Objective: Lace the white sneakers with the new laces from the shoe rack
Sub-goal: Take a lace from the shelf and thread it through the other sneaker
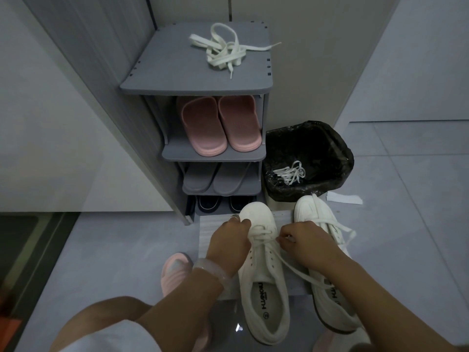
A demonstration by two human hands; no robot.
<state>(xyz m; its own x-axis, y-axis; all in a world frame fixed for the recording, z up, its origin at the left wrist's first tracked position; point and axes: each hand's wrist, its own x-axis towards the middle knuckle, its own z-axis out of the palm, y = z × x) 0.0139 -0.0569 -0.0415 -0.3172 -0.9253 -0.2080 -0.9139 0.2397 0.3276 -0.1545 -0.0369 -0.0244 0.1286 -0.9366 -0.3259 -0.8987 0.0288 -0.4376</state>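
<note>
Both hands over left sneaker [264, 270] by shoe rack [203, 82]: left hand [229, 240] and right hand [303, 241] each pinch lace [291, 266].

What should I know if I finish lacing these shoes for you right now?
Left hand and right hand each pinch the lace on the left sneaker. Only its front eyelets are laced; the rest are empty. The right sneaker has a lace lying loose across it, how far threaded I cannot tell. Spare laces lie on the shoe rack top.
</note>
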